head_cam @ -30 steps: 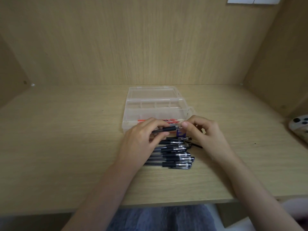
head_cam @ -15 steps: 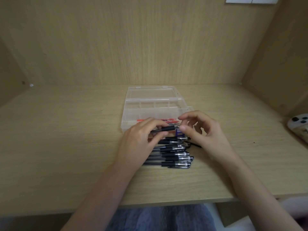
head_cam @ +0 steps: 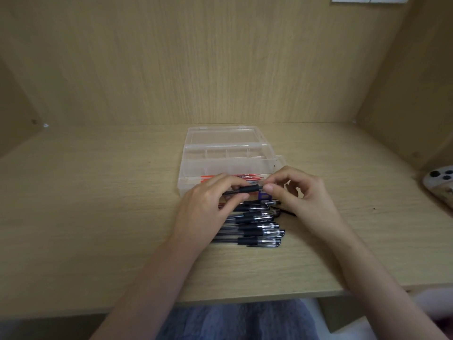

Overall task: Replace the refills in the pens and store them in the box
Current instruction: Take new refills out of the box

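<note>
My left hand (head_cam: 208,207) grips a black pen (head_cam: 247,189) by its dark grip section, level, just in front of the clear plastic box (head_cam: 228,153). My right hand (head_cam: 304,195) pinches the pen's clear right end between thumb and forefinger. Below both hands lies a pile of several black capped pens (head_cam: 257,231) on the desk. Red refills (head_cam: 235,178) lie inside the box's front compartment. A small purple piece (head_cam: 265,197) shows under the held pen.
The box lid (head_cam: 220,134) lies flat behind the box. A phone (head_cam: 440,184) sits at the desk's right edge. Wooden walls close in the back and both sides. The desk's front edge (head_cam: 220,305) runs just above my lap.
Both hands stay on the same pen. My right hand's fingers have opened out slightly and its pinch has shifted a little along the pen's end.
</note>
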{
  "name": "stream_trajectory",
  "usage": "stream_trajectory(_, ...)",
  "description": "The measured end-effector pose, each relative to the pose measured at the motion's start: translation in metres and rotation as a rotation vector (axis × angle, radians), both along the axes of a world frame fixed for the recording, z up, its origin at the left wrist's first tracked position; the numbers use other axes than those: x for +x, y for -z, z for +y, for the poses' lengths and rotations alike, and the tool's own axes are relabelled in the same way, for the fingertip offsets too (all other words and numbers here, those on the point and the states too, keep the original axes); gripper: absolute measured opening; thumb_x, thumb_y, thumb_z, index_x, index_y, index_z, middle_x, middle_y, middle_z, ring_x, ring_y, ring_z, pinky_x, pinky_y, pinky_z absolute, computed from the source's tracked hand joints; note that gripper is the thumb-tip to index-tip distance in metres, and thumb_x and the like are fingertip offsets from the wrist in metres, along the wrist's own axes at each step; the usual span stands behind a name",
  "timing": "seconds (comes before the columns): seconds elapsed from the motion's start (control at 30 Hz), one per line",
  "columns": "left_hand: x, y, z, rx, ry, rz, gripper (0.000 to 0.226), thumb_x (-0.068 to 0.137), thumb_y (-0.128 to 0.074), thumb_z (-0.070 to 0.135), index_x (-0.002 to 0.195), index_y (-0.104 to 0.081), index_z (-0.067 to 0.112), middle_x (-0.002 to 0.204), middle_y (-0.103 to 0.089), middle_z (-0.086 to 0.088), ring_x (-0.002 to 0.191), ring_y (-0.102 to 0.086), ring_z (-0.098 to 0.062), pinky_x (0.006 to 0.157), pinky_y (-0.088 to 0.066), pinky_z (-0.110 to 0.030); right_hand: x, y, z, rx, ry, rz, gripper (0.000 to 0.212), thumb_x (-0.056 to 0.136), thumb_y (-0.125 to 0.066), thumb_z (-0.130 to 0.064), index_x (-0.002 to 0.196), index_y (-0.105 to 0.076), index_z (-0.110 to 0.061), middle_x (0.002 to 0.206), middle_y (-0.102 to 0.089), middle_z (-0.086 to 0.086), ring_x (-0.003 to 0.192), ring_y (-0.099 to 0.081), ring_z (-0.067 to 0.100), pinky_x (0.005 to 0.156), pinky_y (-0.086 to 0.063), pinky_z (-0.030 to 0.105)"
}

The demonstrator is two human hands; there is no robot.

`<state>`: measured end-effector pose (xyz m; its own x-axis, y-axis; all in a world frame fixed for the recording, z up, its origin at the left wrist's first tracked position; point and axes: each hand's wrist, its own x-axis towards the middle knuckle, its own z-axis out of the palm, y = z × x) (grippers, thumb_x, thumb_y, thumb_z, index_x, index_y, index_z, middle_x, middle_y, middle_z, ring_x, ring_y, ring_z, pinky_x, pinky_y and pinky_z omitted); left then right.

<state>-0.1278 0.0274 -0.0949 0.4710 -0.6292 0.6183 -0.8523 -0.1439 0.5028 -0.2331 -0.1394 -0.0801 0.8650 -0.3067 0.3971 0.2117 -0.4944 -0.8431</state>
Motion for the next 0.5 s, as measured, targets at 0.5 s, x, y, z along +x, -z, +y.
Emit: stream_trajectory(0.5, 0.0007, 0.0003, 0.0012, -0.008, -0.005, -0.009, 0.025, 0.084, -0.058, 0.038, 0.101, -0.067, 0.022, 0.093, -0.065, 0.013, 0.084, -0.06, -0.003, 0.066, -0.053, -0.032, -0.001, -0.0007, 0.0019, -0.004, 0.001, 0.015, 0.013, 0.078, -0.066, -0.032, 0.085, -0.069, -0.022, 0.08, -0.066, -0.01, 0.066, -0.048, 0.003, 0.061, -0.037, 0.016)
